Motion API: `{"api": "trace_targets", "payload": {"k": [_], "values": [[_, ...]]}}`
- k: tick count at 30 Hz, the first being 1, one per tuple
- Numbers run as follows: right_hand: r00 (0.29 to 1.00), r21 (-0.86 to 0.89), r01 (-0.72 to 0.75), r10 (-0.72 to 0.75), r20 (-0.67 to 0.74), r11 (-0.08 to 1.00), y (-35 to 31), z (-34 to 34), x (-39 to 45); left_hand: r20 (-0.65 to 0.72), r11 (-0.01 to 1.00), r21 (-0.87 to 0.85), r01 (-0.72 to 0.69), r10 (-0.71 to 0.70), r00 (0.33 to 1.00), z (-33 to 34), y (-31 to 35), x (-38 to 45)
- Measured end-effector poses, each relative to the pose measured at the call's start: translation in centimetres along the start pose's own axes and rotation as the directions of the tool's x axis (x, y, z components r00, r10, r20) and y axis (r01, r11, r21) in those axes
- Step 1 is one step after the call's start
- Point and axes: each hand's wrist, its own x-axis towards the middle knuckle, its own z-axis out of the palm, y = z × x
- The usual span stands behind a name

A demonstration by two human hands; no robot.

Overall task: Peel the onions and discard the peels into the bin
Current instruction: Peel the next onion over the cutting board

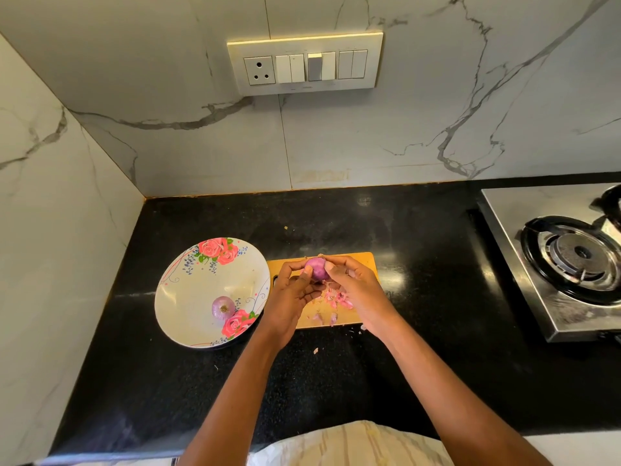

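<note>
A small purple onion (318, 268) is held above the wooden cutting board (364, 262) between both hands. My left hand (293, 290) cups it from the left and below. My right hand (356, 287) grips it from the right, fingertips on its top. Pink onion peels (337, 299) lie scattered on the board under my hands. A second onion (222, 307), with its skin on, rests in the white floral bowl (188, 294) to the left of the board. No bin is in view.
The black granite counter (336, 375) carries a few stray peel bits (316, 350) near the board. A steel gas stove (571, 260) stands at the right. Marble walls close the back and left, with a switch panel (305, 63) above.
</note>
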Motion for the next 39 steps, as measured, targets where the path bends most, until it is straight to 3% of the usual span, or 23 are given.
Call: {"api": "trace_targets", "payload": {"k": [3, 7, 13, 22, 25, 30, 39], "values": [[0.999, 0.035, -0.014, 0.013, 0.031, 0.999, 0.2, -0.1, 0.1, -0.024, 1.000, -0.012, -0.007, 0.007, 1.000, 0.1, -0.2, 0.0], [0.999, -0.104, 0.040, -0.036, 0.033, 0.994, 0.7, 0.2, 0.0, -0.076, 0.998, 0.052, -0.020, 0.024, 0.997, 0.4, -0.2, 0.2], [0.999, -0.156, 0.045, -0.045, 0.002, 0.987, 1.0, 0.4, 0.1, -0.129, 0.985, 0.158, -0.063, 0.084, 0.988, 0.3, -0.5, 0.5], [0.994, -0.185, 0.102, -0.106, -0.015, 0.977, 0.6, 0.3, -0.1, -0.186, 0.989, 0.143, -0.038, 0.064, 0.980, 0.6, -0.7, 0.3], [0.994, -0.213, 0.108, -0.102, 0.039, 0.971, 0.8, 0.0, -0.3, -0.154, 0.988, 0.151, -0.018, 0.042, 0.987, 0.5, -0.4, 0.3], [0.994, -0.243, 0.110, -0.109, 0.017, 0.964, 0.8, -0.4, -0.2, -0.073, 0.981, 0.187, -0.043, 0.058, 0.996, 0.4, -0.2, 0.3], [0.998, -0.232, 0.039, -0.027, 0.053, 0.972, 0.7, -0.4, -0.1, -0.056, 0.968, 0.228, -0.105, 0.121, 0.991, 0.3, -0.4, 0.1]]}}
